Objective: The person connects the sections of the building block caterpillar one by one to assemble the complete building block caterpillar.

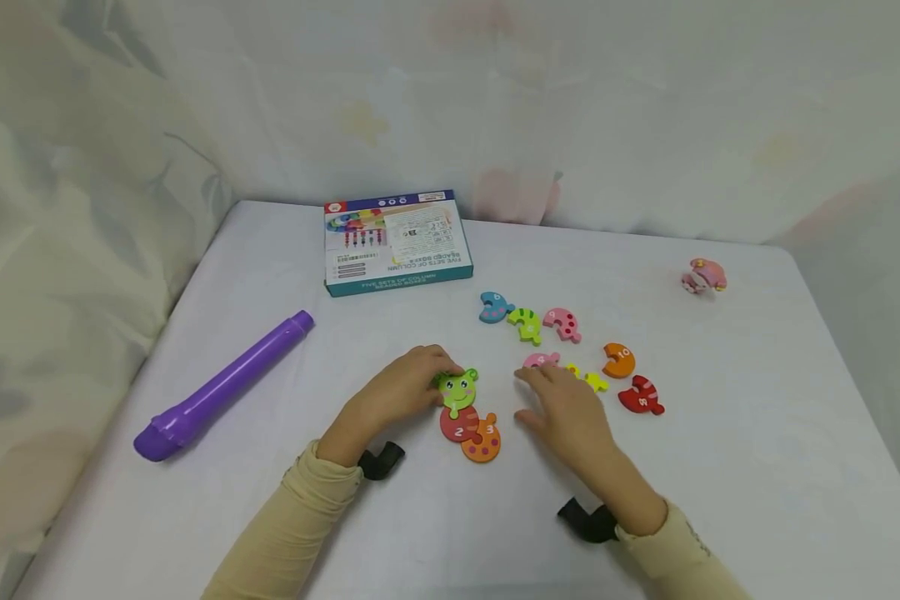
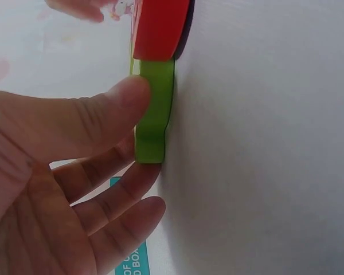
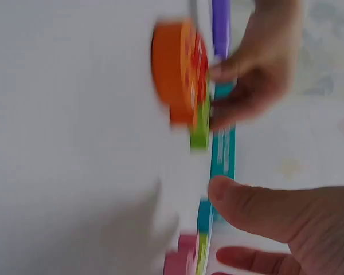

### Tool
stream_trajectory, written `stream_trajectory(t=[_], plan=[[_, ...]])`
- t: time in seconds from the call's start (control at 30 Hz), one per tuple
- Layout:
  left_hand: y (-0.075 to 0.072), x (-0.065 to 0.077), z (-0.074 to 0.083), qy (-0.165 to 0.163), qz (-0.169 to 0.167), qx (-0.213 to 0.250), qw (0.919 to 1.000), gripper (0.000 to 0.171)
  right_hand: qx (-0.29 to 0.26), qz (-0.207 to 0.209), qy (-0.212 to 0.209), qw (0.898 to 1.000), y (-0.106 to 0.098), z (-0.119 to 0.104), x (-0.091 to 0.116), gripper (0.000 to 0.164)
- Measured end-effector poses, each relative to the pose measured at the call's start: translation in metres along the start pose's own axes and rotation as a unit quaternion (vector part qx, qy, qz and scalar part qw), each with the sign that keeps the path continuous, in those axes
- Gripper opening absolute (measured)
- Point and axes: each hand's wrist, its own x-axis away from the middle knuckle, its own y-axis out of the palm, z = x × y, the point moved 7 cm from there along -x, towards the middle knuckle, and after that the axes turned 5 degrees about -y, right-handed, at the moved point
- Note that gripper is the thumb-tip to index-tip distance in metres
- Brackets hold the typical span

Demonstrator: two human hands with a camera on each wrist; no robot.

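Note:
My left hand (image 1: 399,385) pinches a green puzzle piece with a smiling face (image 1: 459,393) between thumb and fingers; its thumb lies on the green edge (image 2: 155,109) in the left wrist view. Joined below that face are a red piece numbered 2 (image 1: 456,423) and an orange piece numbered 3 (image 1: 483,446). To the right, my right hand (image 1: 570,417) has its thumb and fingers spread apart and holds nothing. Just beyond its fingertips lies a pink piece (image 1: 542,359), partly covered by the hand. A yellow piece (image 1: 596,382) shows beside the knuckles.
Blue (image 1: 494,308), light green (image 1: 526,325), pink (image 1: 563,323), orange 10 (image 1: 619,362) and red 8 (image 1: 641,396) pieces lie loose. A flat box (image 1: 399,271) stands at the back, a purple microphone-shaped stick (image 1: 228,383) at left, a small pink toy (image 1: 707,276) at right.

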Motion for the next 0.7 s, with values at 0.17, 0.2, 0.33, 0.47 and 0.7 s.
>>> stream_trajectory(t=[0.17, 0.2, 0.33, 0.47, 0.7], plan=[[-0.001, 0.001, 0.001, 0.001, 0.0, 0.01, 1.0, 0.036, 0.026, -0.017, -0.023, 0.999, -0.008, 0.025, -0.013, 0.057], [-0.001, 0.001, 0.0, 0.0, 0.0, 0.011, 0.9999, 0.037, 0.035, -0.026, -0.025, 0.999, -0.007, 0.029, -0.015, 0.06], [0.0, 0.001, -0.001, -0.003, 0.0, 0.012, 0.9999, 0.036, 0.052, -0.053, -0.039, 0.996, -0.001, 0.037, -0.021, 0.062], [0.002, 0.0, -0.003, -0.005, -0.002, 0.008, 1.0, 0.037, 0.046, -0.055, -0.052, 0.996, 0.002, 0.038, -0.028, 0.054], [0.002, -0.002, -0.003, -0.003, -0.002, 0.004, 1.0, 0.036, 0.013, -0.084, -0.14, 0.987, 0.003, 0.008, -0.03, 0.053]])
